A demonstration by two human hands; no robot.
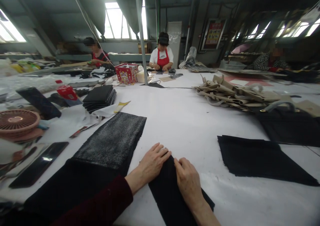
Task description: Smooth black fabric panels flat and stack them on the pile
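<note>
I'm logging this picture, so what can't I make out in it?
Head view: cloth under the left hand, covered part hidden by that hand; near end cut off by the bottom edge.
Head view: right hand, some fingertips hidden by the hand itself, so its grip is unclear.
Head view: fan, cut off by the left edge.
Head view: poster, wording too small and blurred.

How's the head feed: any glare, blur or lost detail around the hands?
Head view: windows blown out; glare on the dark glossy slab; outer edges stretched and soft, as at the fan; left hand and right hand fairly clear, but black cloth under them too dark for fine texture.
</note>
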